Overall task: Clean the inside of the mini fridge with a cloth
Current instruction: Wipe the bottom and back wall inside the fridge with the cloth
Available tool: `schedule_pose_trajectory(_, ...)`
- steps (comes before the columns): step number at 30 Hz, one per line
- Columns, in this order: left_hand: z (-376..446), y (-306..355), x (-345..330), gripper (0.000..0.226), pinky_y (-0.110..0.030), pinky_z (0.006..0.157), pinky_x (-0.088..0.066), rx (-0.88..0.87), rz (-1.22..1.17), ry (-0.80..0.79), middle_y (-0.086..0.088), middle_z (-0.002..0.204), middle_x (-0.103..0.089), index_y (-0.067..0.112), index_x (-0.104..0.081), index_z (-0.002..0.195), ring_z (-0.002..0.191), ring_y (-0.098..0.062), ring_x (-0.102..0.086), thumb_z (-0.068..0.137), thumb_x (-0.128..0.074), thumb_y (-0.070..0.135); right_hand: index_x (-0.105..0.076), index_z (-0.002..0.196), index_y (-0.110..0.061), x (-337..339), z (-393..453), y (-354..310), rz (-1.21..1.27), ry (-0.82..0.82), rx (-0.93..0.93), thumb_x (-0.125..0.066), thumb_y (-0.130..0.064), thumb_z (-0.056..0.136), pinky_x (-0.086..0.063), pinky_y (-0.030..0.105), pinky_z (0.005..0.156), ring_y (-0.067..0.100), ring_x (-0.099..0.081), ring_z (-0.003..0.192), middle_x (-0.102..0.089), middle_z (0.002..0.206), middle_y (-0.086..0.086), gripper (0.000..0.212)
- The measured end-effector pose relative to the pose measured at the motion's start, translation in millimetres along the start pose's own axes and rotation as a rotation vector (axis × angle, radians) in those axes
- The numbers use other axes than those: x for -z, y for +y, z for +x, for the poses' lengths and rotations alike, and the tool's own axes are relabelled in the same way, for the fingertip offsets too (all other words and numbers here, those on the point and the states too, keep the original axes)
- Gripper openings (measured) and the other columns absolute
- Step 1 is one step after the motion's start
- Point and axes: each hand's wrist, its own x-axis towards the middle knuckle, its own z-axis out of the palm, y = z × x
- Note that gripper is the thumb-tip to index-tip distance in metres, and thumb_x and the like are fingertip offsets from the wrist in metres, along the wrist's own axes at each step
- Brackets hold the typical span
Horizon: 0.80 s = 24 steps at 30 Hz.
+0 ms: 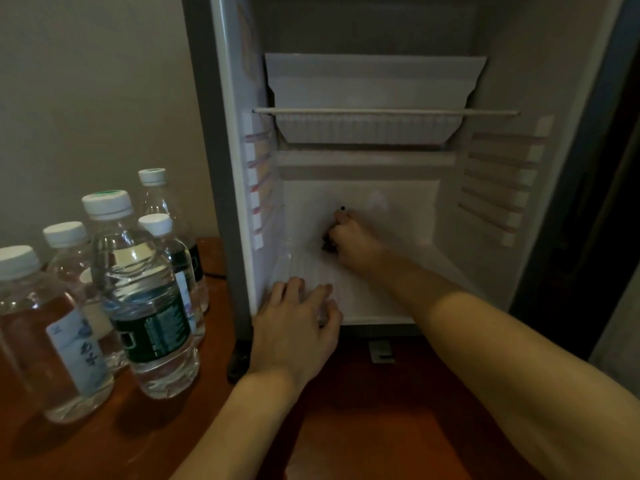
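Observation:
The mini fridge stands open with a white inside. My right hand reaches deep onto the fridge floor near the back wall and grips a small dark cloth, mostly hidden under the fingers. My left hand rests with relaxed fingers on the front left lip of the fridge floor. A small black dot sits on the back wall just above my right hand.
Several water bottles with white caps stand on the wooden surface left of the fridge. A wire shelf and a white tray sit in the upper part of the fridge. A beige wall lies behind the bottles.

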Motion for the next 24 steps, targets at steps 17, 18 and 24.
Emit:
schedule_pose_trajectory(17,0,1,-1,0.056,-0.036,0.099,-0.044,0.020,0.040,-0.002,0.003,0.125,-0.061,0.035,-0.063,0.134,0.119,-0.018,-0.050,0.096,-0.027,0.055,-0.064,0.116,-0.007,22,-50,94,-0.254,-0.126,-0.237,-0.051,-0.012,0.097,-0.049,0.040,0.087,0.034,-0.046,0.112,-0.047,0.124,0.018,0.023)
schedule_pose_trajectory(18,0,1,-2,0.055,-0.036,0.098,-0.045,0.016,0.033,0.003,0.002,0.124,-0.061,0.035,-0.064,0.133,0.118,-0.019,-0.051,0.096,-0.027,0.054,-0.065,0.115,-0.007,23,-48,93,-0.244,-0.130,-0.246,-0.051,-0.011,0.097,-0.049,0.040,0.087,0.034,-0.046,0.112,-0.047,0.123,0.018,0.023)
schedule_pose_trajectory(24,1,3,-4,0.055,-0.038,0.093,-0.049,0.018,0.035,-0.006,0.000,0.124,-0.062,0.033,-0.065,0.131,0.117,-0.021,-0.051,0.095,-0.029,0.053,-0.065,0.115,-0.007,39,-40,85,-0.069,0.002,-0.265,-0.054,-0.009,0.095,-0.048,0.037,0.083,0.034,-0.048,0.105,-0.048,0.115,0.018,0.023)
